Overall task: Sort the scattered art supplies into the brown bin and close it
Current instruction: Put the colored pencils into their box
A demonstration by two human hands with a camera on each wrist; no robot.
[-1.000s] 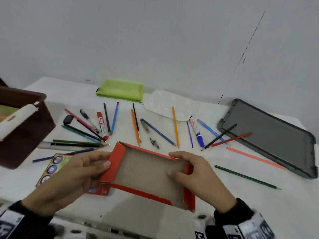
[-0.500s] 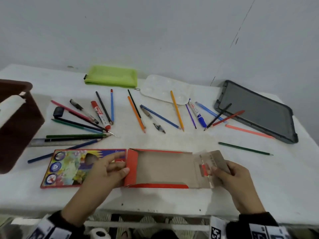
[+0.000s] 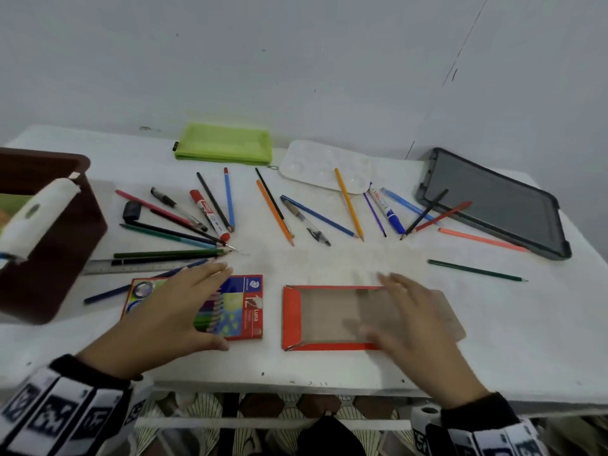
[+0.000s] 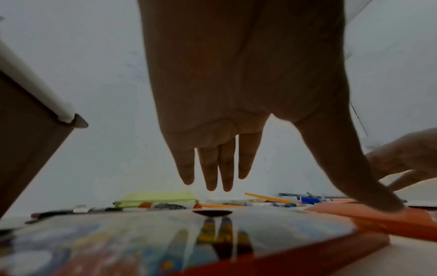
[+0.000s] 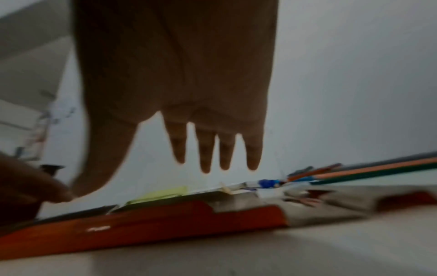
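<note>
The brown bin [image 3: 62, 245] stands open at the table's left edge. A printed coloured-pencil box [image 3: 246, 307] [image 4: 165, 242] lies flat near the front. My left hand [image 3: 184, 307] [image 4: 236, 149] is spread over it, fingers straight and thumb at its near edge. Right of it lies an opened red carton [image 3: 296, 317] [image 5: 165, 218] with a bare brown inside. My right hand [image 3: 394, 311] [image 5: 201, 140] hovers over it with straight fingers, blurred by motion. Several loose pencils, pens and markers [image 3: 210, 212] fan out across the middle of the table.
A green pouch [image 3: 223, 146] and a white palette [image 3: 316, 169] lie at the back. The grey bin lid [image 3: 493, 199] rests at the far right with pencils leaning on it. A metal ruler [image 3: 131, 266] and a dark eraser [image 3: 131, 210] lie near the bin.
Both hands have let go of the carton and opened flat. The printed box and the red carton, joined before, now lie apart on the table.
</note>
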